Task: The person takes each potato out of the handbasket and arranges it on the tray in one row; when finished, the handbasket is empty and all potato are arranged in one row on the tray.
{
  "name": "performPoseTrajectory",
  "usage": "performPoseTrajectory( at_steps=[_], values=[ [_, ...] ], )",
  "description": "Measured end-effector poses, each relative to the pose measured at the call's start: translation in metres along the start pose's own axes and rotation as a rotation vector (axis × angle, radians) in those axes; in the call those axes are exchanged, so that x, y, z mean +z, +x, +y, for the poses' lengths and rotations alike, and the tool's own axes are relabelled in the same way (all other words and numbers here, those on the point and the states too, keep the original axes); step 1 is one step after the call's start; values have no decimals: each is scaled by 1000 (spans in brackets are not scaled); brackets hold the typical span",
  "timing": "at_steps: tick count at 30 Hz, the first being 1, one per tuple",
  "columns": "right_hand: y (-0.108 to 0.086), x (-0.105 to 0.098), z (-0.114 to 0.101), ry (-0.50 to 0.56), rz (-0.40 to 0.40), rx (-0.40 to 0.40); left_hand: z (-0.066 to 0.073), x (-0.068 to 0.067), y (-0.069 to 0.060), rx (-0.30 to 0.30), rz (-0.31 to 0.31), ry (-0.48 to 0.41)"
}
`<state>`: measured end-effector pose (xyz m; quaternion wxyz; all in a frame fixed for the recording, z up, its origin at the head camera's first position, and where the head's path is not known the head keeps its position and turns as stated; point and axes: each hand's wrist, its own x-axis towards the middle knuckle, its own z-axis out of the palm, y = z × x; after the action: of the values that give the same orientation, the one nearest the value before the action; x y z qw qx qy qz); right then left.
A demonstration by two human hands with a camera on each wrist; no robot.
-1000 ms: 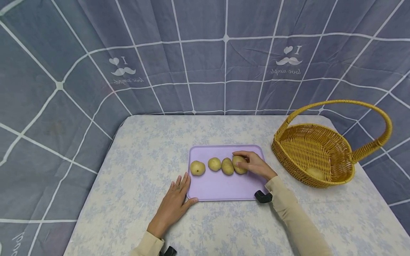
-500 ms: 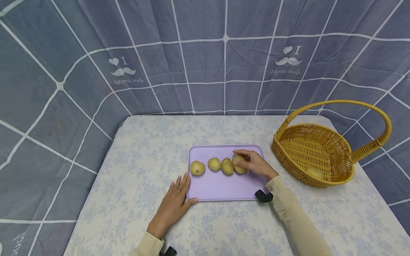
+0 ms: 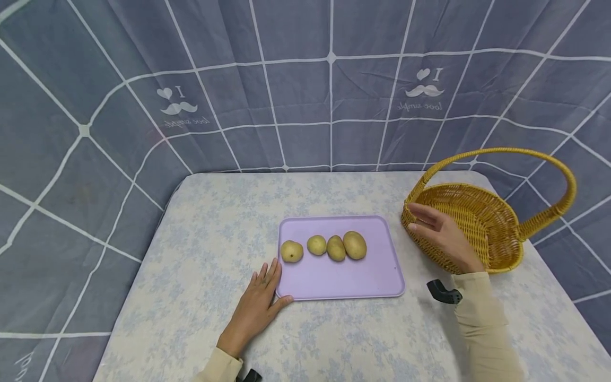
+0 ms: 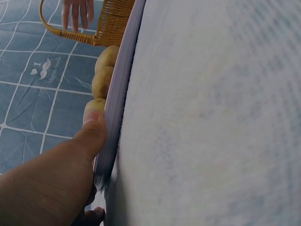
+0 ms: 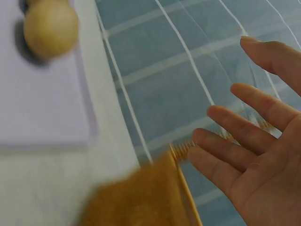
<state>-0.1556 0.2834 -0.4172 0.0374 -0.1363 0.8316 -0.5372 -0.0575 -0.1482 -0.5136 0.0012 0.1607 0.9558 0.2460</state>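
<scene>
Several potatoes stand in a row across the lilac tray (image 3: 334,281). The large potato (image 3: 355,245) at the right end touches the smaller oval potato (image 3: 336,248); a rounder potato (image 3: 317,245) sits close by. A knobbly potato (image 3: 291,251) lies a little apart at the left. My left hand (image 3: 258,305) rests at the tray's front left corner, fingers straight, thumb along the front rim. Above the near left side of the wicker basket (image 3: 506,225), my right hand (image 3: 446,236) is held with its fingers extended and nothing in it. It hides part of the basket's inside.
The basket's tall arched handle (image 3: 501,151) rises over the table's right side. A pale floral cloth (image 3: 229,212) covers the table. Behind and at the sides hangs a blue-grey curtain (image 3: 305,90) with white lines.
My right hand has let go of the large potato and moved right, from the tray to over the basket. The potatoes and my left hand have stayed in place.
</scene>
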Motion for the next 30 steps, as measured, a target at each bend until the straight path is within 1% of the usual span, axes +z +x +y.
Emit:
performPoseTrajectory(
  at_steps=[4, 6, 7, 11, 14, 18, 21, 25, 28, 30],
  values=[
    [-20, -30, 10, -92, 95, 80, -1, 1, -1, -4, 2, 3],
    [-28, -42, 17, -156, 117, 119, -1, 1, -1, -6, 3, 2],
    [-31, -48, 21, -182, 115, 134, -1, 1, -1, -6, 4, 2],
    [-41, -63, 35, -250, 60, 219, 0, 1, -1, -3, 3, 0],
    [-43, -68, 43, -273, 1, 284, 0, 1, 0, -1, 5, 3],
    [-41, -70, 47, -302, -66, 301, -1, 1, 0, 5, 19, 9],
    [-39, -71, 47, -329, -96, 293, 0, 1, 0, 10, 23, 5],
    [-39, -70, 48, -292, -141, 278, 0, 1, 1, 10, 15, 0],
    [-38, -70, 48, -210, -166, 271, 0, 1, 1, -1, 6, 3],
    [-37, -70, 49, -174, -172, 272, 0, 2, 1, -8, 2, 4]
  ],
)
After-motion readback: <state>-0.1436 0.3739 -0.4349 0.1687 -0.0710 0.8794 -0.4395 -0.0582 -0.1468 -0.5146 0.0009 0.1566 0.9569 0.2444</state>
